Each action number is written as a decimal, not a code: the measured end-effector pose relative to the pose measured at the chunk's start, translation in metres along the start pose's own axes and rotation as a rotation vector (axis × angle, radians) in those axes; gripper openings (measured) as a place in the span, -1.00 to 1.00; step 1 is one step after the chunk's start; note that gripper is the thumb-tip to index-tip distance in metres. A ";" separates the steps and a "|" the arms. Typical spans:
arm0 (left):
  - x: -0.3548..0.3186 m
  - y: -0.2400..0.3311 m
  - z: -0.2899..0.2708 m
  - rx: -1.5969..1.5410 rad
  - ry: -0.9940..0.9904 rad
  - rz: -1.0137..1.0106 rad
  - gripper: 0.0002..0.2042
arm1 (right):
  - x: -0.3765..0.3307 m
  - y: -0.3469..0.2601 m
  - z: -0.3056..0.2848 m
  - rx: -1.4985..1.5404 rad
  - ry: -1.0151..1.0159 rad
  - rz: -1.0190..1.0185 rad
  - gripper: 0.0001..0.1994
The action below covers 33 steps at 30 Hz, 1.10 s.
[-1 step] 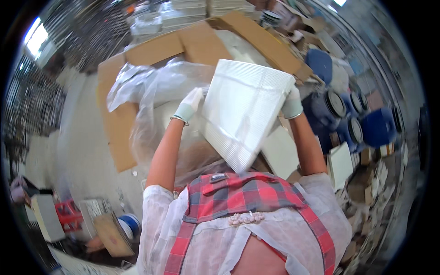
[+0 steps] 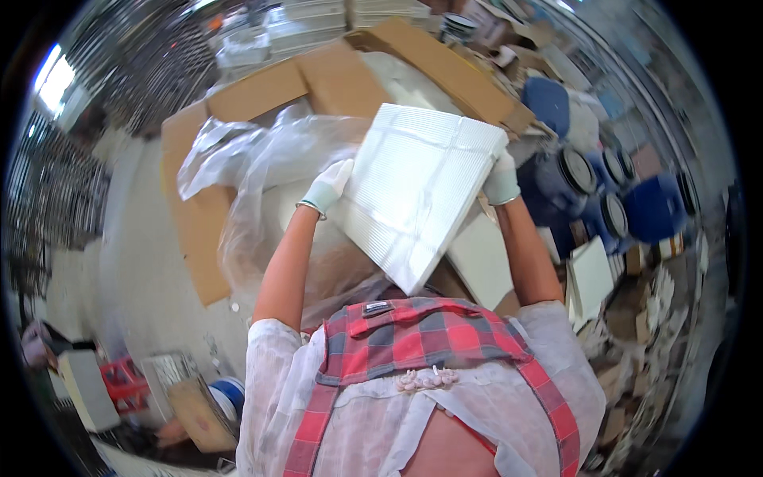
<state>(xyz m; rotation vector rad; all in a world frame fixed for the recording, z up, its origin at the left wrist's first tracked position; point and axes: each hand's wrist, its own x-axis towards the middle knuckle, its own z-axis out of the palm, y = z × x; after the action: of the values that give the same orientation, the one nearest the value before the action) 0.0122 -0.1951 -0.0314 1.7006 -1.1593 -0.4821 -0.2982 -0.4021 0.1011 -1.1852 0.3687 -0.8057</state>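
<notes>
Head view: ribbed white block [image 2: 421, 187]

White, ribbed, rectangular bundle [image 2: 425, 187]: one, at centre. White-gloved hands: two, left hand [image 2: 332, 181] at the bundle's nine o'clock, right hand [image 2: 502, 176] at three. Red plastic stool [image 2: 125, 383]: one, eight o'clock. Dark-lidded blue plastic drums [image 2: 653, 215]: at least four, three o'clock.

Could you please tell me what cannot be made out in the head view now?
In the head view:
Right hand: fingertips hidden behind the white ribbed block.
The block's underside: turned away from the camera.
Whatever lies beneath the clear plastic: veiled by its folds.
Upper-left stacks: too blurred to identify.
</notes>
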 end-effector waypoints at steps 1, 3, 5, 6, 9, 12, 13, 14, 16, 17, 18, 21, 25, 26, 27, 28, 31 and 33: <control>0.004 0.005 0.018 0.049 -0.052 -0.083 -0.49 | -0.015 0.014 -0.026 0.276 0.177 0.130 -0.59; 0.003 0.029 0.032 0.091 0.018 -0.289 -0.46 | -0.034 0.051 -0.063 0.202 0.286 0.157 -0.55; -0.001 0.052 0.032 0.275 -0.037 -0.341 -0.43 | -0.057 0.069 -0.069 0.327 0.407 0.236 -0.49; -0.006 0.053 0.026 0.372 -0.059 -0.373 -0.41 | -0.072 0.056 -0.050 0.452 0.510 0.346 -0.47; -0.017 0.028 0.043 0.600 -0.122 -0.155 -0.45 | -0.106 0.058 -0.029 0.437 0.660 0.429 -0.39; -0.025 0.062 0.039 0.693 -0.190 -0.097 -0.49 | -0.119 0.078 -0.025 0.340 0.734 0.438 -0.30; -0.017 0.066 0.034 0.676 -0.213 -0.153 -0.51 | -0.113 0.083 -0.026 0.383 0.752 0.443 -0.28; -0.017 0.065 0.026 0.664 -0.234 -0.225 -0.53 | -0.111 0.093 -0.024 0.428 0.765 0.462 -0.26; -0.011 0.057 0.032 0.758 -0.215 -0.189 -0.52 | -0.105 0.140 -0.051 0.296 0.792 0.411 -0.22; -0.013 0.062 0.032 0.823 -0.197 -0.161 -0.51 | -0.100 0.159 -0.062 0.229 0.805 0.385 -0.20; -0.020 0.064 0.031 0.889 -0.182 -0.143 -0.50 | -0.100 0.171 -0.061 0.166 0.854 0.420 -0.20; -0.028 0.042 0.005 0.807 -0.171 -0.262 -0.46 | -0.090 0.187 -0.034 -0.079 0.946 0.630 -0.18; -0.031 0.055 0.008 0.752 -0.108 -0.290 -0.39 | -0.111 0.209 -0.030 -0.052 0.935 0.526 -0.21; -0.029 0.056 0.014 0.738 -0.114 -0.289 -0.35 | -0.118 0.206 -0.030 -0.029 0.964 0.527 -0.22; -0.029 0.053 0.014 0.710 -0.098 -0.306 -0.34 | -0.116 0.194 -0.024 -0.016 0.974 0.526 -0.22; -0.029 0.049 0.015 0.683 -0.081 -0.325 -0.32 | -0.115 0.188 -0.018 -0.002 0.982 0.526 -0.23; -0.021 0.067 0.025 0.644 -0.099 -0.324 -0.29 | -0.116 0.209 -0.029 0.013 1.005 0.563 -0.24; -0.015 0.074 0.023 0.596 -0.110 -0.337 -0.26 | -0.107 0.216 -0.037 0.092 0.949 0.516 -0.26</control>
<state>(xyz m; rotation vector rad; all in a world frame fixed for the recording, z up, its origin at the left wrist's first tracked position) -0.0471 -0.1986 0.0207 2.4348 -1.1693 -0.4649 -0.3159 -0.3179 -0.1267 -0.5031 1.3383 -0.8657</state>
